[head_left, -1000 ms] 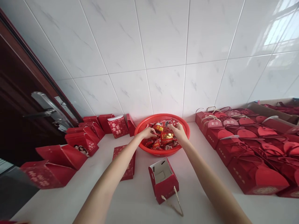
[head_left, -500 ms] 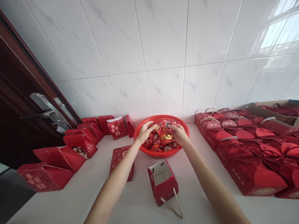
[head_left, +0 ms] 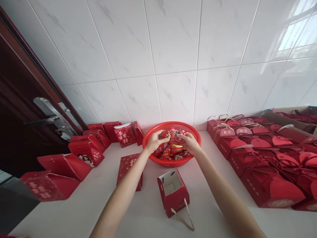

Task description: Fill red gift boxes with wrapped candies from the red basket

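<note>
Both hands reach into a red plastic basket (head_left: 198,138) heaped with red-wrapped sweets (head_left: 165,152). My left hand (head_left: 156,141) is closed in a pinch on a small red-wrapped candy (head_left: 165,133) at the basket's left side. On the right, my right hand (head_left: 189,142) grips a red packet (head_left: 176,135) with a dark printed character and pale dots. A gold-and-red wrapped piece (head_left: 176,147) lies below that packet. In front of the basket stands an open red gift box (head_left: 175,200), its pale inside showing and its rope handle hanging toward me.
Closed red gift boxes (head_left: 267,185) stand in rows on the right, with a cardboard carton (head_left: 268,115) behind. Several red boxes (head_left: 55,185) line the left, near a door handle (head_left: 53,115). Another red box (head_left: 126,167) lies beside my left forearm. A tiled wall (head_left: 173,96) rises behind.
My left hand has turned slightly and moved a little toward the packet in my right hand. My right hand's fingers have shifted slightly on the packet. The view has shifted slightly.
</note>
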### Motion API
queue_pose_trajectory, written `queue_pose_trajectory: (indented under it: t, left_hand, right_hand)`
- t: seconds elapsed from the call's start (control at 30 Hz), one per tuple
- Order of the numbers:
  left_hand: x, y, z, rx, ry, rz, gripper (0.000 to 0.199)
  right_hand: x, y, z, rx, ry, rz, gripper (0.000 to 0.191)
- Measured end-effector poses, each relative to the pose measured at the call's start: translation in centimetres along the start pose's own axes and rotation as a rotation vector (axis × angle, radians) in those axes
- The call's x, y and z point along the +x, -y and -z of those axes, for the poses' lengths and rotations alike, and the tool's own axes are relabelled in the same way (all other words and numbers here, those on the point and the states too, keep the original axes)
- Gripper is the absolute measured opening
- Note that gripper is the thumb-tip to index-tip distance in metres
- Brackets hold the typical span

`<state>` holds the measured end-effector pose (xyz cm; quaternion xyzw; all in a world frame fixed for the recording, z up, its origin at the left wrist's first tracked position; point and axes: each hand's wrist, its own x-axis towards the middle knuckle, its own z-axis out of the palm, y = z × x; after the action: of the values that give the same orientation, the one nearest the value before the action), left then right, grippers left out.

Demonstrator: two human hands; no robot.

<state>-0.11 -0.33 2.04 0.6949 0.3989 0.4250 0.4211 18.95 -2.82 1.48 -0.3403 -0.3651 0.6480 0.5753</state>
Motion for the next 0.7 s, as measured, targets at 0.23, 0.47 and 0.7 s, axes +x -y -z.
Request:
queue_pose_trajectory:
  t: [0.23,0.47,0.7]
  left_hand:
    - [0.3,1.1,0.2,-0.03,0.0,-0.053,0.054]
    - [0.5,1.2,0.2,0.09,-0.065,-0.013,0.049]
    - [2.0,3.0,1.7,0.325,-0.118,0.131,0.029]
  right_hand:
    - [-0.3,0.0,0.0,-0.062,-0.031,0.012,0.04]
    - [-0.2,-0.1,-0.1,-0.097,-0.003,0.049,0.036]
    - [0.2,-0.2,0.1,-0.068,-0.103,0.124,0.029]
